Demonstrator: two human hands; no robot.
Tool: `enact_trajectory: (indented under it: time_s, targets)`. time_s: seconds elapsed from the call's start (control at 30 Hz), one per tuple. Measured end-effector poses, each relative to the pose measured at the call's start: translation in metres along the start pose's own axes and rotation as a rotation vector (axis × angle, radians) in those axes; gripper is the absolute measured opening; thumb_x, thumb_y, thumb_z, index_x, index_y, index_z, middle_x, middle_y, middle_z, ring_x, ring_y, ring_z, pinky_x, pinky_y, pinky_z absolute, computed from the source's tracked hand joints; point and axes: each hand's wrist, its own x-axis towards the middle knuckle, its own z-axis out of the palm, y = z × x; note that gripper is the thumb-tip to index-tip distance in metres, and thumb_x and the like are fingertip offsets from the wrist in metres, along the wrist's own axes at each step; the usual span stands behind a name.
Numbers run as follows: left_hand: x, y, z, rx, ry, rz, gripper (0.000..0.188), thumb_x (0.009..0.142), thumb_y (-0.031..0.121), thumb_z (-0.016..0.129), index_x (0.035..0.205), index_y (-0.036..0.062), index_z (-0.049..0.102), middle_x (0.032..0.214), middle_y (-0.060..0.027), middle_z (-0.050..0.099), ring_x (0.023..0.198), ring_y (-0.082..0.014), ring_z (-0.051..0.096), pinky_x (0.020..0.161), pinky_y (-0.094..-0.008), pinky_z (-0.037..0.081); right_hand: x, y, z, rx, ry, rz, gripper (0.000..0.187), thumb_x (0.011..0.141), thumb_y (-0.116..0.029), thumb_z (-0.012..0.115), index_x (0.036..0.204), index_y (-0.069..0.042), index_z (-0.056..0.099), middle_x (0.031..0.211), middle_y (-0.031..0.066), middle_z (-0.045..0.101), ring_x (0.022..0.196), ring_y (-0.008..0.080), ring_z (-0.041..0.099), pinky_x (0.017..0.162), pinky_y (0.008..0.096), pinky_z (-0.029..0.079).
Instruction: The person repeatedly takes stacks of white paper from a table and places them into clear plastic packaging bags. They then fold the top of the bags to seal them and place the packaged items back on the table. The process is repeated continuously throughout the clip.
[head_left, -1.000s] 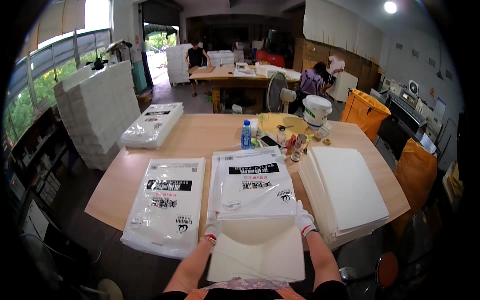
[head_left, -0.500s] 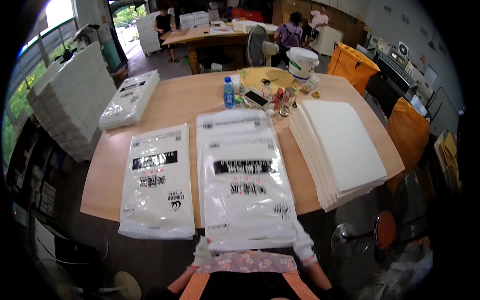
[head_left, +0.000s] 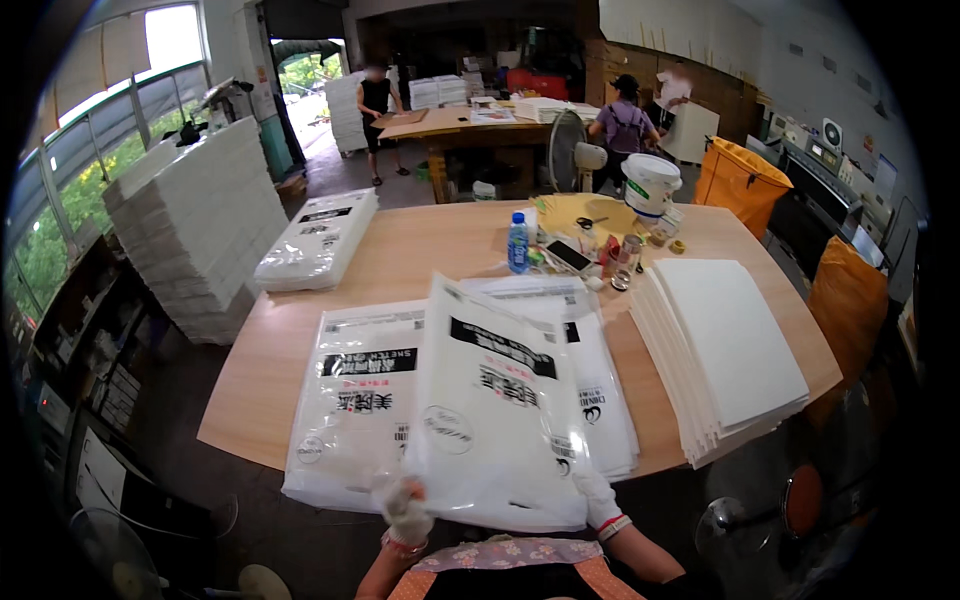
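A clear plastic packet of white sheets with black print is raised and tilted between two piles. My left hand, in a white glove and somewhat blurred, is closed at its near left corner. On its near right edge my right hand, also white-gloved, is closed, its fingertips partly hidden. The packet overlaps the left pile of similar packets and partly covers the middle pile, both at the table's near edge.
To the right lies a fanned stack of white boards. Farther back are a blue bottle, a phone, scissors, a glass and a white bucket. More packets lie far left. People work behind.
The top packet has come up off the middle pile and moved left, tilting over the left pile. Both hands moved with it. The view has shifted, so the room appears lower and farther right.
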Motion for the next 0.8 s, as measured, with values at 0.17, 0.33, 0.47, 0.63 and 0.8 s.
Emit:
enact_trajectory:
  time_s: [0.17,0.33,0.47,0.63,0.8]
  targets:
    - [0.013,-0.045,-0.076,-0.513,0.839,-0.523,0.021,0.094,0.020,0.044,0.081,0.0088,0.054,0.080,-0.0010,0.052,0.076,-0.0121,0.051,0.071,-0.0310,0.046,0.092,0.114,0.053,-0.508,-0.476,-0.269,0.034,0.089,-0.021,0.055,0.116,0.000,0.053,0.107,0.0133,0.059,0.096,0.0235,0.059,0.085,0.0369,0.050]
    - [0.013,-0.135,-0.146,-0.631,0.892,-1.054,0.015,0.091,0.014,0.041,0.084,0.0110,0.054,0.078,0.0002,0.050,0.074,-0.0115,0.049,0.069,-0.0267,0.043,0.058,0.129,0.169,-0.149,-0.514,0.491,0.020,0.087,-0.023,0.058,0.099,-0.007,0.057,0.073,0.0012,0.052,0.055,0.0105,0.051,0.051,0.0325,0.050]
    - [-0.034,-0.292,-0.205,-0.024,0.485,-1.113,0.022,0.085,0.012,0.045,0.103,0.0031,0.054,0.093,-0.0083,0.059,0.082,-0.0234,0.056,0.074,-0.0330,0.046,0.078,0.151,0.153,-0.595,-0.619,0.312,0.027,0.091,-0.030,0.048,0.097,-0.005,0.054,0.065,0.0010,0.053,0.054,0.0109,0.052,0.050,0.0270,0.048]
    - [-0.016,-0.196,-0.050,0.650,-0.199,-0.419,0.037,0.082,0.018,0.051,0.116,0.0049,0.050,0.109,-0.0159,0.053,0.091,-0.0299,0.054,0.080,-0.0405,0.045,0.034,0.009,0.106,-0.817,-0.620,0.131,0.039,0.094,-0.033,0.048,0.123,-0.007,0.052,0.099,0.0075,0.059,0.089,0.0147,0.057,0.081,0.0291,0.048]
    - [-0.060,-0.113,0.138,0.454,-1.054,0.112,0.054,0.081,0.040,0.055,0.124,0.0076,0.050,0.132,-0.0185,0.043,0.119,-0.0353,0.042,0.100,-0.0493,0.030,0.000,-0.142,-0.049,-1.585,0.380,-0.553,0.034,0.083,-0.022,0.059,0.110,-0.002,0.056,0.104,0.0170,0.060,0.098,0.0314,0.057,0.084,0.0404,0.047]
